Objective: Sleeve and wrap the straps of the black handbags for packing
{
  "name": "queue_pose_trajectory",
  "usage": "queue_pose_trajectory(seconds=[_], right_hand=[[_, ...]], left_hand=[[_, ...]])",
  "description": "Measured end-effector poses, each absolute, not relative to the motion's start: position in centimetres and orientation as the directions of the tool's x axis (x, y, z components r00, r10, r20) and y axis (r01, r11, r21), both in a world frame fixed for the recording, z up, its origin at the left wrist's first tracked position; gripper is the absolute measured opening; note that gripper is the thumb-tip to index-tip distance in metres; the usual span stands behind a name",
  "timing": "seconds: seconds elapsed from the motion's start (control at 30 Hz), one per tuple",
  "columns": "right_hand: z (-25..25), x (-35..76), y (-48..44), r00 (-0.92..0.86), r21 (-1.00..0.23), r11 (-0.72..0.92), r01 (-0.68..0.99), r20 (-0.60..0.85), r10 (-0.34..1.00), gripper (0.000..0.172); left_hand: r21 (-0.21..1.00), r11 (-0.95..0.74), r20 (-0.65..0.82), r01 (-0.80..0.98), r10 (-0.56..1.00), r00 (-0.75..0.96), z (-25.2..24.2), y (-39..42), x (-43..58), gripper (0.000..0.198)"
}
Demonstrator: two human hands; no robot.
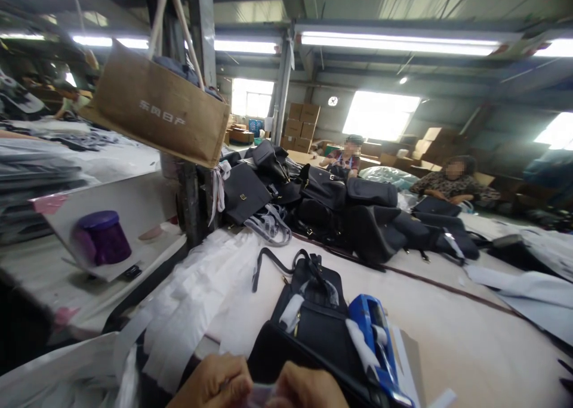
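My left hand (215,384) and my right hand (307,387) show only partly at the bottom edge, close together, fingers curled around a small pale, translucent piece (262,393) that I cannot name. Just beyond them lies a black handbag (313,324) with white paper wrapped round its straps. A blue tape dispenser (376,342) rests on the bag's right side. White paper strips (192,300) spread out to the left of the bag.
A heap of black bags (335,208) covers the table's middle. Two seated people (452,184) work beyond it. A brown tote bag (161,113) hangs at upper left by a dark post (192,205). A purple jar (102,238) stands on a tilted white board.
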State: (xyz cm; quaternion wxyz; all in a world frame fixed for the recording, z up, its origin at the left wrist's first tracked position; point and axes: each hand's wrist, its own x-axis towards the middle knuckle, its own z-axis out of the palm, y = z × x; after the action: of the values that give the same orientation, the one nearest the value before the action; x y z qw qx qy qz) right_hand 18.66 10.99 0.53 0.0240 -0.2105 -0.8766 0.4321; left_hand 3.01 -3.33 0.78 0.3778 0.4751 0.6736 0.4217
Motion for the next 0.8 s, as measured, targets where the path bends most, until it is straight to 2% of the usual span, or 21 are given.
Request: queue_pose_trajectory(seconds=[0.13, 0.27, 0.33, 0.4, 0.47, 0.53, 0.6, 0.67, 0.73, 0.8], right_hand=[[3.8, 17.2, 12.7, -0.904, -0.876, 0.369, 0.310, -0.151, 0.400, 0.008], [4.0, 13.6, 14.1, -0.910, -0.941, 0.228, 0.251, -0.149, 0.388, 0.006], [3.6, 11.9, 14.8, -0.910, -0.931, 0.257, 0.259, -0.147, 0.387, 0.007], [3.4, 10.5, 15.5, -0.916, -0.892, 0.357, 0.276, -0.132, 0.380, 0.011], [3.5, 9.4, 16.1, -0.929, -0.836, 0.475, 0.275, -0.103, 0.356, 0.016], [3.5, 8.6, 16.4, -0.944, -0.777, 0.571, 0.265, -0.090, 0.317, 0.019], [3.3, 7.9, 16.5, -0.958, -0.726, 0.639, 0.254, -0.099, 0.269, 0.020], [2.5, 7.3, 16.6, -0.965, -0.683, 0.687, 0.248, -0.114, 0.235, 0.019], [1.2, 6.6, 17.2, -0.967, -0.671, 0.696, 0.255, -0.168, 0.192, 0.019], [-0.5, 5.6, 18.3, -0.964, -0.656, 0.709, 0.258, -0.223, 0.145, 0.022]], left_hand=[[0.874, 0.206, -0.066, 0.441, 0.948, -0.312, 1.2, -3.4, 0.1, 0.039], [0.765, 0.319, -0.060, 0.559, 0.900, -0.432, 1.8, -3.6, -2.4, 0.029], [0.716, 0.379, -0.064, 0.586, 0.872, -0.486, 1.4, -3.5, -3.2, 0.019], [0.730, 0.406, -0.097, 0.549, 0.858, -0.505, 0.8, -3.1, -3.7, 0.011], [0.838, 0.357, -0.140, 0.413, 0.872, -0.470, 0.3, -2.3, -4.0, 0.037], [0.964, 0.212, -0.141, 0.160, 0.918, -0.370, -0.2, -1.1, -4.1, 0.057], [0.986, 0.084, -0.122, -0.147, 0.955, -0.270, -1.0, 0.3, -4.1, 0.052], [0.932, 0.052, -0.142, -0.359, 0.962, -0.231, -2.4, 1.6, -4.1, 0.033], [0.892, 0.078, -0.214, -0.446, 0.941, -0.263, -4.3, 2.3, -4.4, 0.032], [0.904, 0.086, -0.246, -0.418, 0.906, -0.345, -6.3, 2.3, -5.0, 0.037]])
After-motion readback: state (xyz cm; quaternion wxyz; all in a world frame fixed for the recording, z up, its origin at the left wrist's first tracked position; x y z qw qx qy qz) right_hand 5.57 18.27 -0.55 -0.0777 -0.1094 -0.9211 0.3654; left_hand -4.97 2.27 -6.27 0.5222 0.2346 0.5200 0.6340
